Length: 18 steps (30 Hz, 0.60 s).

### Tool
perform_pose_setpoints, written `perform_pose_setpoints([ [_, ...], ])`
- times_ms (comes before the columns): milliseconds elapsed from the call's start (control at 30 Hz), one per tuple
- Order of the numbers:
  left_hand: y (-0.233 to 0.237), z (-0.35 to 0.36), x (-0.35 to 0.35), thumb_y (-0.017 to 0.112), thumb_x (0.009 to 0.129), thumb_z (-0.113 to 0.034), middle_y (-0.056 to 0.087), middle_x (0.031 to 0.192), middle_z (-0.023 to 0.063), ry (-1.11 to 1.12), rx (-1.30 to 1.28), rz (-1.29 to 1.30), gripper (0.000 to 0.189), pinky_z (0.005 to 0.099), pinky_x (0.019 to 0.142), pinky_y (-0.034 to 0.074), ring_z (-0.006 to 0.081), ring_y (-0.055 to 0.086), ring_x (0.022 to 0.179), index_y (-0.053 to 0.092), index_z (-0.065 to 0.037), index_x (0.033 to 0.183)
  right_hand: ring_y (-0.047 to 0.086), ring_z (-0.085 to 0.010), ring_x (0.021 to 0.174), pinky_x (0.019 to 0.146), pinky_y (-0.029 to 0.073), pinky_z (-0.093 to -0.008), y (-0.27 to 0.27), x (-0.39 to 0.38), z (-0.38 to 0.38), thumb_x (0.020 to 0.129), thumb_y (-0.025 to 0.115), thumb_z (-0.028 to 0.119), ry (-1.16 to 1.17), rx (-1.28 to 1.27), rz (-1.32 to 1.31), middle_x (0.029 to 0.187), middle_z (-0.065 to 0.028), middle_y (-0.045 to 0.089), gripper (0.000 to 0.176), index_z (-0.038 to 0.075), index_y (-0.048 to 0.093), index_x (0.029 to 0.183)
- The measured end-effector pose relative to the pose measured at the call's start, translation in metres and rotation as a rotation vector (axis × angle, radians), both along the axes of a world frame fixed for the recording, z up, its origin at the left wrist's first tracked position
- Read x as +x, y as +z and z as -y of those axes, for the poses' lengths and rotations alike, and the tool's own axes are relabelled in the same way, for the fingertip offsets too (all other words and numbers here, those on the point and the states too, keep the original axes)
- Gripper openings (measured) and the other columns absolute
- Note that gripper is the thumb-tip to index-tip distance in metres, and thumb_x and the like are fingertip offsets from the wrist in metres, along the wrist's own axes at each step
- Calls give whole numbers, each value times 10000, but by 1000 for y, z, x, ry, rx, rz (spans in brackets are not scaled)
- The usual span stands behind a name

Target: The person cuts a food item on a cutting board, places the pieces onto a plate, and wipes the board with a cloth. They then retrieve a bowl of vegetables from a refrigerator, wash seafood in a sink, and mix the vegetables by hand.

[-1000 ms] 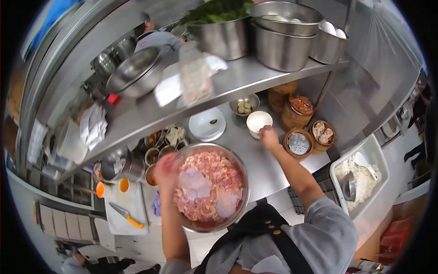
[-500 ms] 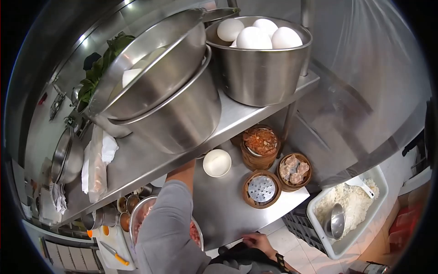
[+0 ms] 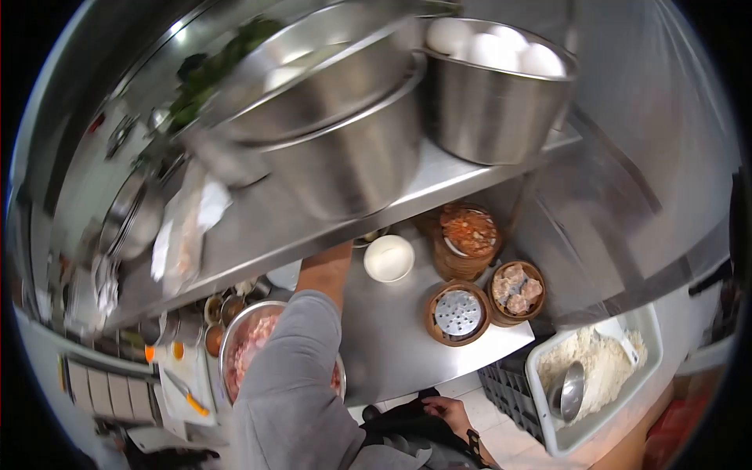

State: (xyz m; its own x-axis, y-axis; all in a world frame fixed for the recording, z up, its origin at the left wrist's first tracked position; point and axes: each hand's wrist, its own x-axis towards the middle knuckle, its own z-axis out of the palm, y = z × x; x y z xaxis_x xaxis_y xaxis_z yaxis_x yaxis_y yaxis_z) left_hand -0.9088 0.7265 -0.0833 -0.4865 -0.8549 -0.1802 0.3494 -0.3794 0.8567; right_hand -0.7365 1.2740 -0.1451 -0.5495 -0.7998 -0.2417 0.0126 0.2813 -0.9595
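Observation:
My left arm (image 3: pixel 319 282), in a grey sleeve, reaches beneath the steel shelf (image 3: pixel 313 249), whose edge hides my left hand. Just right of that forearm is a white bowl (image 3: pixel 389 259). Below the arm, partly covered by the sleeve, stands a steel bowl (image 3: pixel 229 345) of pink raw meat (image 3: pixel 254 345). Low at my waist, beside the dark apron, hangs my right hand (image 3: pixel 448 410), a watch on its wrist. Its fingers are loosely bent and apart, and I see nothing in them.
Bamboo steamers hold orange-topped food (image 3: pixel 468 231), dumplings (image 3: pixel 515 290) and a perforated metal disc (image 3: pixel 457 313). A white tub (image 3: pixel 540 407) of rice-like white food stands right. Overhead are steel pots (image 3: pixel 493 110) with eggs. A knife (image 3: pixel 188 393) lies on a board at left.
The view has shifted, so the shelf and pots appear farther right and higher. My left arm stays under the shelf. My right hand remains low at my waist, its fingers a little more bent.

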Motion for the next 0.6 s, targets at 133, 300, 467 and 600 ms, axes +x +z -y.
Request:
perform_pose_setpoints([
  [133,28,-19,51,597,778,7,607,820,101,16,-61,46,240,294,556,494,198,605,728,562,-20,1013,640,-178,666,647,509,-269,9,-10,-6,749,639,56,179,48,-2,760,-101,664,228,44,655,976],
  [300,106,-68,202,592,777,13,605,820,103,110,-131,283,246,297,551,495,202,606,731,558,-16,1018,638,-179,688,629,498,-296,26,-20,-5,733,623,77,397,116,-70,729,-123,654,294,-13,625,1013],
  [467,156,-162,469,617,699,-48,540,651,63,342,-174,638,168,323,398,419,140,515,501,597,17,853,633,-173,665,606,497,-293,30,-1,17,733,620,66,457,172,-120,724,-121,655,290,-12,627,1013],
  [600,185,-205,668,576,746,-66,594,722,106,809,-231,753,180,295,376,466,163,584,548,570,41,890,629,-169,646,587,496,-290,29,41,35,734,618,57,453,228,-144,719,-118,655,287,-10,628,1012],
])
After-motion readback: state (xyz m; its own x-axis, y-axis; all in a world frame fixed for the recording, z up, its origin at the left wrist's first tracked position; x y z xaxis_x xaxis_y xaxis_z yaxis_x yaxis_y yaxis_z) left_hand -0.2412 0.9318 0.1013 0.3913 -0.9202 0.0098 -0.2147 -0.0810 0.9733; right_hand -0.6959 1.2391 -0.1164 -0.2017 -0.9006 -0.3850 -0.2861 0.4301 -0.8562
